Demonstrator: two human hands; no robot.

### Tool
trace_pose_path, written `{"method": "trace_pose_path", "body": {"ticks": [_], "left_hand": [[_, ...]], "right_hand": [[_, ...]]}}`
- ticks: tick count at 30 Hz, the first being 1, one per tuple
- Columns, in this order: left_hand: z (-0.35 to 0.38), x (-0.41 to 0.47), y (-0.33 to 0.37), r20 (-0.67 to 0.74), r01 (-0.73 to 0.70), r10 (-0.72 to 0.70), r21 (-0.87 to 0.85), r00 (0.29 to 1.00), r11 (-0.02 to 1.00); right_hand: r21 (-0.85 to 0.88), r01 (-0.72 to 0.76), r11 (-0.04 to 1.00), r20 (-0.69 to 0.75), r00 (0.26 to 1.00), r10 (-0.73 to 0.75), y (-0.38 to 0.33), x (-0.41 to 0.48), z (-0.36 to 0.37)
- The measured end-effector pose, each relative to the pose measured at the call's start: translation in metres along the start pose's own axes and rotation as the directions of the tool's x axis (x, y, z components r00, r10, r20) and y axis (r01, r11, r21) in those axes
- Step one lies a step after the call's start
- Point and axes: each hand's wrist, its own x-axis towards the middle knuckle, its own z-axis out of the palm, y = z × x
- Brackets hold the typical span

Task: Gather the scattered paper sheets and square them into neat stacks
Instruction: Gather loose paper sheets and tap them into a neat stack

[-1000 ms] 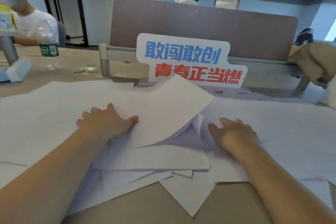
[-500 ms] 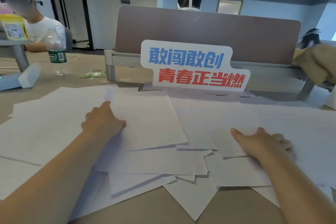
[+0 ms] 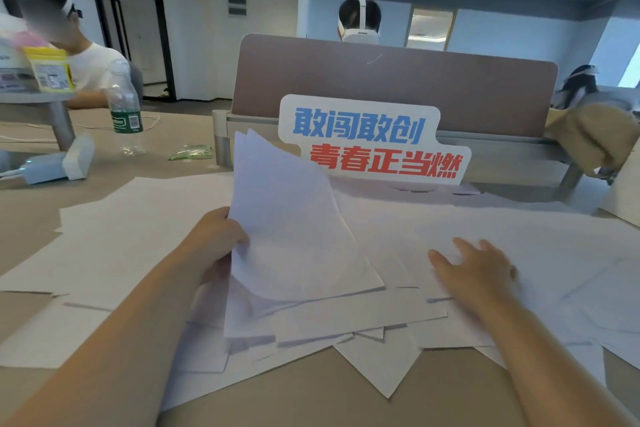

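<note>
Several white paper sheets (image 3: 346, 319) lie overlapped and askew across the brown table (image 3: 311, 402), spreading far left and right. My left hand (image 3: 216, 239) grips the left edge of a few sheets (image 3: 291, 225) and holds them tilted up off the pile, their top corner reaching the sign. My right hand (image 3: 476, 270) lies flat with spread fingers on the loose sheets at the right (image 3: 571, 253).
A white sign with blue and red characters (image 3: 367, 139) stands behind the papers against a brown desk divider (image 3: 391, 80). A water bottle (image 3: 124, 114), a white charger (image 3: 55, 165) and a green wrapper (image 3: 190, 152) sit at back left. People sit at neighbouring desks.
My left hand has taken hold of a few sheets and lifted them upright from flat on the pile. My right hand slid a little farther out over the right-hand sheets.
</note>
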Motion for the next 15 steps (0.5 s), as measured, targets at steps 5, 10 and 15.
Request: {"method": "trace_pose_path", "body": {"ticks": [5,10,15], "left_hand": [[-0.003,-0.005,0.004,-0.062,0.054,-0.054,0.0,0.997,0.999],[0.0,-0.012,0.002,0.043,0.068,-0.07,0.059,0.997,0.996],[0.008,-0.005,0.002,0.085,0.002,-0.003,0.006,0.996,1.0]], "right_hand": [[0.37,0.185,0.911,-0.036,0.982,-0.185,-0.012,-0.021,-0.002],[0.209,0.049,0.977,-0.102,0.994,-0.028,-0.011,-0.011,0.003],[-0.126,0.121,0.985,0.132,0.986,-0.105,-0.018,-0.009,0.007]]}}
